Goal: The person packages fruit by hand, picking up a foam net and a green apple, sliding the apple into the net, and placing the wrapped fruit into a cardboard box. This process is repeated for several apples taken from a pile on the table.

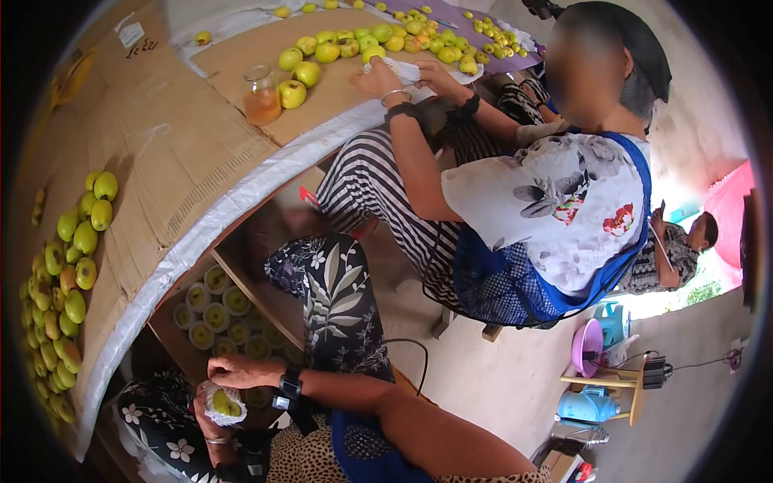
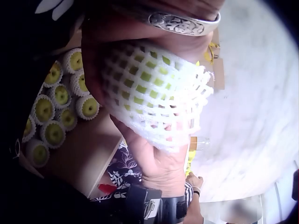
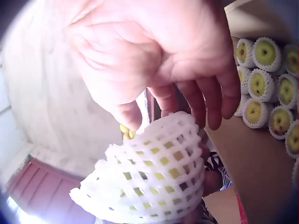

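Note:
A green apple in a white foam net [image 1: 225, 407] sits in my left hand [image 1: 203, 412], low in the head view. In the left wrist view the loose end of the net [image 2: 196, 100] flares past the apple. That hand grips the wrapped apple from below and wears a silver bracelet [image 2: 177, 23]. My right hand [image 3: 154, 51] is over the net's upper edge in the right wrist view, its thumb and fingers apart and loosely bent. Beside the hands, a cardboard box [image 1: 181, 326] contains several netted apples [image 3: 259, 86].
A cardboard-covered table [image 1: 173, 153] carries piles of bare green apples [image 1: 68, 282] and a glass jar [image 1: 262, 97]. Across from me a seated person [image 1: 547, 185] handles a white net at the table edge. Stools and a purple basin [image 1: 588, 346] stand further right.

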The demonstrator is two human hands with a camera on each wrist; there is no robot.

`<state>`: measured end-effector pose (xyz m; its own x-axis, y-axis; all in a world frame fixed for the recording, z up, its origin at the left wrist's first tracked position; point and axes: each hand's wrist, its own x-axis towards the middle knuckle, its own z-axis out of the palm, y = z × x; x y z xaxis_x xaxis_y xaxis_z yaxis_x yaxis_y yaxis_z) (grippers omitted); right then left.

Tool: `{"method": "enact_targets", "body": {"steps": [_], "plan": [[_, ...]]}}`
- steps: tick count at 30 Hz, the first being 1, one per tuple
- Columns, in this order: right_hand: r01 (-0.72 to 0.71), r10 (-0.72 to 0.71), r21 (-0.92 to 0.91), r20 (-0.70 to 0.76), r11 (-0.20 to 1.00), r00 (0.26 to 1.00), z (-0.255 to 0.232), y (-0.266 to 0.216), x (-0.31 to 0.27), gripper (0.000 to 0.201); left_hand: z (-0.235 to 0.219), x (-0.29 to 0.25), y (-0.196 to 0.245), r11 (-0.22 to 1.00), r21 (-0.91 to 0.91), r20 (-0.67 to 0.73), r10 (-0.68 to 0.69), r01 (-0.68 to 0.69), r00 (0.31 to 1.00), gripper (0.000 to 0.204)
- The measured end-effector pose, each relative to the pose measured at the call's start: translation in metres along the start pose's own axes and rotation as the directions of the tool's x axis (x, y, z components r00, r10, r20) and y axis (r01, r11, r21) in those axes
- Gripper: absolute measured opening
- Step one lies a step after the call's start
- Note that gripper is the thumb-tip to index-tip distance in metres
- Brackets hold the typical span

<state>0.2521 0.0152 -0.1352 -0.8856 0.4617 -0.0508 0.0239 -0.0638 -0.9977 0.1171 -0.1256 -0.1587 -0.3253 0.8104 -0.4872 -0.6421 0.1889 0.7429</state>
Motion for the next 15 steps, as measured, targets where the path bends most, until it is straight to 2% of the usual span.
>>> {"method": "enact_targets", "body": {"steps": [1, 4, 5, 7, 8, 9, 11, 13, 14, 15], "plan": [[-0.012, 0.012, 0.019, -0.018, 1.0, 1.0, 0.001, 0.002, 0.001, 0.018, 0.011, -0.001, 0.005, 0.998, -0.053, 0.058, 0.039, -0.036, 0.998, 0.04], [-0.081, 0.084, 0.123, -0.017, 0.989, 0.996, 0.0, 0.004, 0.003, 0.018, 0.045, -0.013, 0.023, 0.982, -0.176, -0.023, 0.061, -0.065, 0.998, 0.043], [-0.097, 0.099, 0.141, -0.005, 0.985, 0.995, 0.001, 0.005, 0.004, 0.017, 0.031, -0.01, 0.02, 0.982, -0.177, 0.036, 0.07, -0.063, 0.997, 0.044], [-0.131, 0.13, 0.176, 0.017, 0.976, 0.991, 0.002, 0.005, 0.004, 0.018, 0.009, -0.006, 0.015, 0.97, -0.24, 0.039, 0.037, -0.027, 0.999, 0.045], [-0.085, 0.086, 0.12, 0.0, 0.989, 0.996, 0.002, 0.002, 0.003, 0.018, -0.001, -0.005, 0.013, 0.963, -0.271, 0.04, 0.021, -0.009, 0.999, 0.045], [-0.039, 0.04, 0.064, -0.016, 0.997, 0.999, 0.002, -0.007, 0.0, 0.019, -0.007, -0.005, 0.015, 0.964, -0.264, 0.123, 0.0, 0.033, 0.992, 0.045], [0.05, -0.057, -0.091, -0.069, 0.995, 0.996, 0.005, -0.01, 0.0, 0.021, -0.03, 0.002, 0.007, 0.934, -0.353, -0.058, -0.082, 0.057, 0.995, 0.045], [0.119, -0.161, -0.283, -0.131, 0.952, 0.978, 0.016, 0.001, -0.001, 0.023, -0.021, 0.001, 0.009, 0.91, -0.414, -0.285, -0.16, 0.029, 0.945, 0.044], [0.14, -0.175, -0.236, -0.131, 0.962, 0.976, 0.016, 0.011, -0.002, 0.023, -0.019, -0.001, 0.009, 0.909, -0.418, -0.244, -0.12, 0.008, 0.962, 0.047], [0.168, -0.188, -0.165, -0.11, 0.972, 0.976, 0.022, 0.007, 0.001, 0.023, 0.001, 0.0, 0.007, 0.928, -0.347, -0.245, 0.05, -0.135, 0.968, 0.037]]}}
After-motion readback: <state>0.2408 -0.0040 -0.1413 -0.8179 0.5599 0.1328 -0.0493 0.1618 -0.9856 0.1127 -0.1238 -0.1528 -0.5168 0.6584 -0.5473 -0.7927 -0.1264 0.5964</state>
